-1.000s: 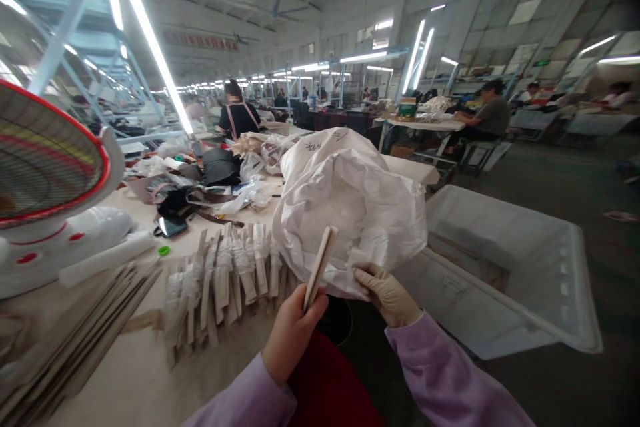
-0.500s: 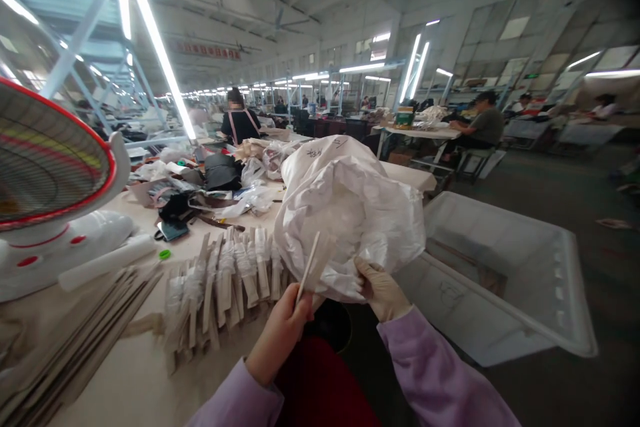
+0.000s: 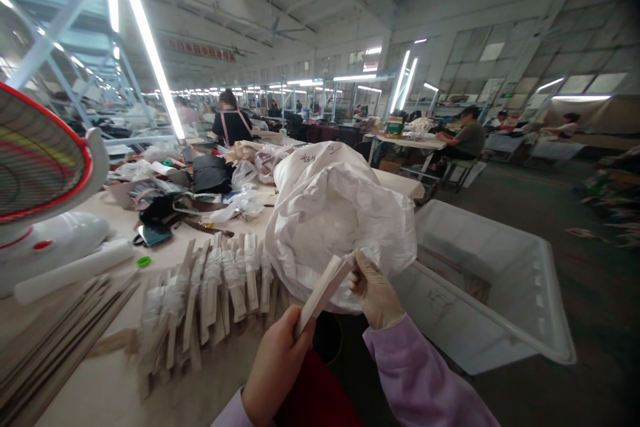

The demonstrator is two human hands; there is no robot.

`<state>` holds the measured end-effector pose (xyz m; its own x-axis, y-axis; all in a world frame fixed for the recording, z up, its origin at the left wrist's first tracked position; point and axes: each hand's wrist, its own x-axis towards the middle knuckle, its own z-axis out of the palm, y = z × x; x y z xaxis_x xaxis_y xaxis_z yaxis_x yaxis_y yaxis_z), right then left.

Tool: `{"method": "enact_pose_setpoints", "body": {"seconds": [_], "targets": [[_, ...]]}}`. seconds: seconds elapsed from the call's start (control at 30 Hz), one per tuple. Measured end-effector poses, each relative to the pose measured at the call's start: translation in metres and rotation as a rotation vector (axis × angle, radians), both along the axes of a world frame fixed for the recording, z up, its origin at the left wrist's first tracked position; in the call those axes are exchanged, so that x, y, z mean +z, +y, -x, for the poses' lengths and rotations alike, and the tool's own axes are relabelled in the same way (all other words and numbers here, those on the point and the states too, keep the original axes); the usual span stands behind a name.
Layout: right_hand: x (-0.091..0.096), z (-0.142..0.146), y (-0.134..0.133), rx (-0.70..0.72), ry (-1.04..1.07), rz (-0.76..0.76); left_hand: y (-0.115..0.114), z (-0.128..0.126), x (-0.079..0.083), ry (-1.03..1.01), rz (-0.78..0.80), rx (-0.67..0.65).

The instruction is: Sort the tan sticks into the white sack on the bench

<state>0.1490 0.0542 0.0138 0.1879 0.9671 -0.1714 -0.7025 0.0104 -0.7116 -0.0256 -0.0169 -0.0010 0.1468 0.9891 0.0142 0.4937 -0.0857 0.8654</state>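
Here, find the pale strips (image 3: 323, 290) before the mouth of the white sack (image 3: 310, 177), slanting lengthwise up and rightward along its near rim. Held at the lower end, below the sack, by wrapped fingers of the left hand (image 3: 280, 350); with the upper end just beside curled fingers of the gloved right hand (image 3: 376, 290), at the sack's lower right; cannot tell whether pinching anything there.

Nothing reads clearly: dark handwriting (image 3: 306, 157) on the white sack (image 3: 345, 177), red characters (image 3: 201, 50) on the far banner and a dark marking (image 3: 441, 301) on the plastic bin (image 3: 480, 330) are too blurred.
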Motion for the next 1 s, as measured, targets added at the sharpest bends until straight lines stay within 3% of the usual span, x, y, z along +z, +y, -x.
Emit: {"method": "enact_pose_setpoints", "body": {"seconds": [0.07, 0.13, 0.27, 0.37, 0.43, 0.53, 0.6, 0.73, 0.9, 1.0], "targets": [[-0.001, 0.003, -0.003, -0.051, -0.145, -0.041, 0.002, -0.001, 0.001, 0.003, 0.011, -0.008], [-0.004, 0.008, -0.01, -0.014, -0.323, -0.089, 0.004, -0.001, 0.003, -0.014, 0.015, -0.018], [-0.014, 0.021, -0.025, 0.278, -0.503, -0.117, 0.009, 0.002, 0.006, -0.09, 0.031, -0.072], [-0.019, 0.03, -0.034, 0.21, -0.462, -0.073, 0.01, 0.008, 0.004, -0.177, 0.089, -0.097], [-0.02, 0.035, -0.038, 0.194, -0.458, -0.087, 0.009, 0.011, 0.005, -0.193, 0.055, -0.031], [-0.016, 0.038, -0.041, 0.402, -0.565, -0.192, 0.004, 0.016, 0.011, -0.15, -0.05, 0.052], [-0.011, 0.032, -0.039, 0.444, -0.571, -0.218, -0.001, 0.019, 0.016, -0.108, -0.063, 0.042], [-0.005, 0.028, -0.037, 0.198, -0.412, -0.144, -0.007, 0.016, 0.016, -0.061, -0.061, 0.067], [-0.016, 0.042, -0.048, 0.434, -0.385, -0.153, -0.009, 0.017, 0.011, -0.036, -0.102, 0.113], [-0.018, 0.04, -0.047, 0.369, -0.265, -0.146, -0.014, 0.023, 0.009, -0.003, -0.075, 0.117]]}}
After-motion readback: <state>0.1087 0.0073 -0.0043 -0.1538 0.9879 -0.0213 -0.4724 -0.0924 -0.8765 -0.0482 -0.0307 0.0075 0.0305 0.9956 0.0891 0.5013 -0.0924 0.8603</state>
